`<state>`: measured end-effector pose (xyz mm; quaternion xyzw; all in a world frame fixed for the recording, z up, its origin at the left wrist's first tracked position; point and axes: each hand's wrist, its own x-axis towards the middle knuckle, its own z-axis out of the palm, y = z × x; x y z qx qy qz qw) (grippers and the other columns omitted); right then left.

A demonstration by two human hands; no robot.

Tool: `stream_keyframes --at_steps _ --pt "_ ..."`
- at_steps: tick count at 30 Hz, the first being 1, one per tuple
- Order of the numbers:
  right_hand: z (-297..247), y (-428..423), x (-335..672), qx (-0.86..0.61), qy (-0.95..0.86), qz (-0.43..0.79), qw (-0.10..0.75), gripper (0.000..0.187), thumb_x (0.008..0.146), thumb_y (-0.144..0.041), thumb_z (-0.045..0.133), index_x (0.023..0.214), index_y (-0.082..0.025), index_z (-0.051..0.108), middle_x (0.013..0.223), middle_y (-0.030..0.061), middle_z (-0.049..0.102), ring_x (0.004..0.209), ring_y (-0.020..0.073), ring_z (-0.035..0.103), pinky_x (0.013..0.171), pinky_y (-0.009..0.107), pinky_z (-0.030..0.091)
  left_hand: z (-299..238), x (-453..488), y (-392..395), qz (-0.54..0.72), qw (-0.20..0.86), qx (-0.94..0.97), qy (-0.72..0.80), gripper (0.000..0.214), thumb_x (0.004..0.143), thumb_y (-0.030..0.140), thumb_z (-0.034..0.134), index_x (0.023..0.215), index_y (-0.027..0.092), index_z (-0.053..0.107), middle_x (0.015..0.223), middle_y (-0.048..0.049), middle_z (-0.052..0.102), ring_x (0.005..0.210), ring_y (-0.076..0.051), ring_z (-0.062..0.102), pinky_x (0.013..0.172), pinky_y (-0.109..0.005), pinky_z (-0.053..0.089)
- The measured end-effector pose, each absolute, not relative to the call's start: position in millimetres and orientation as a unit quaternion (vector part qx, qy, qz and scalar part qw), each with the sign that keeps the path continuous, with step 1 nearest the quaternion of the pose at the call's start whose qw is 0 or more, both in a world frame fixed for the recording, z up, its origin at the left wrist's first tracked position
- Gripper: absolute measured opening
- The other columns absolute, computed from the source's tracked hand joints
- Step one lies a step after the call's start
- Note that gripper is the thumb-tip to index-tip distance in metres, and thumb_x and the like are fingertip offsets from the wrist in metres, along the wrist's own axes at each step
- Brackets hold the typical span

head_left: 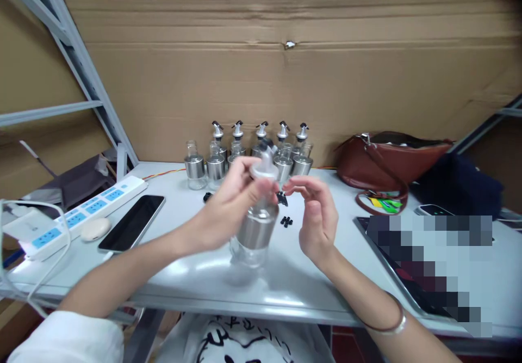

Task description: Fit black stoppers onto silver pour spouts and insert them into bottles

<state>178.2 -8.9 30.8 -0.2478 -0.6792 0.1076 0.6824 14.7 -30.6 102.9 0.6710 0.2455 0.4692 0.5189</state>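
Observation:
My left hand (234, 202) is wrapped round the neck of a glass oil bottle (256, 229) with a metal band about its body. A pour spout (267, 159) with a dark tip sits on top of it, slightly blurred. The bottle leans a little, near the front of the table. To its right, my right hand (316, 219) is raised with fingers curled and apart, holding nothing. Several small black parts (286, 221) lie on the table between the hands. Behind stand several bottles without spouts (194, 166) and, further back, several with spouts (218, 131).
On the left lie a power strip (87, 213), a phone (132, 223), a round white case (95, 229) and a white cable (63, 254). A brown handbag (391, 161), a dark cloth item (457, 186) and a partly blurred-out flat item (391, 259) are on the right. Cardboard (228, 80) closes the back.

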Motion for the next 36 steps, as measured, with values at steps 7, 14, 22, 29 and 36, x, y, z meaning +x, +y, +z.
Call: stream_keyframes --at_steps 7,14,22,29,36 --pt "37 -19 180 -0.202 -0.743 0.099 0.63 0.041 0.094 -0.047 0.032 0.11 -0.021 0.06 0.105 0.0083 0.058 0.098 0.0218 0.054 0.082 0.038 0.046 59 31 -44 0.391 0.533 0.718 0.22 0.043 0.089 0.054 0.046 0.113 0.019 0.038 0.103 -0.0061 0.049 0.091 -0.016 0.048 0.08 -0.033 0.041" --pt "39 -17 183 -0.172 -0.77 0.1 0.606 0.04 0.091 -0.047 0.039 0.112 -0.018 0.058 0.102 0.0106 0.063 0.094 0.0242 0.059 0.079 0.041 0.05 56 33 -33 0.394 0.522 0.734 0.182 0.042 0.089 0.048 0.049 0.116 0.019 0.036 0.109 -0.0069 0.047 0.099 -0.017 0.048 0.084 -0.03 0.039" --pt "38 -18 183 -0.198 -0.777 0.105 0.589 0.045 0.093 -0.049 0.035 0.109 -0.017 0.063 0.104 0.0123 0.067 0.095 0.024 0.063 0.079 0.04 0.052 43 34 -29 0.398 0.494 0.746 0.204 0.052 0.086 0.06 0.046 0.113 0.016 0.046 0.101 -0.0066 0.055 0.09 -0.016 0.051 0.079 -0.029 0.041" --pt "39 -20 181 -0.158 -0.8 0.087 0.572 0.044 0.093 -0.046 0.034 0.106 -0.015 0.062 0.098 0.0141 0.067 0.092 0.0252 0.064 0.076 0.042 0.052 39 36 -35 0.401 0.486 0.75 0.201 0.052 0.087 0.062 0.04 0.108 0.015 0.047 0.096 -0.0074 0.056 0.086 -0.017 0.052 0.077 -0.029 0.042" --pt "38 -22 179 -0.156 -0.8 0.1 0.57 0.041 0.094 -0.044 0.033 0.107 -0.016 0.06 0.097 0.0128 0.064 0.092 0.0242 0.061 0.076 0.04 0.052 37 31 -35 0.406 0.508 0.738 0.18 0.052 0.088 0.061 0.039 0.108 0.014 0.051 0.094 -0.007 0.056 0.086 -0.017 0.051 0.077 -0.03 0.042"
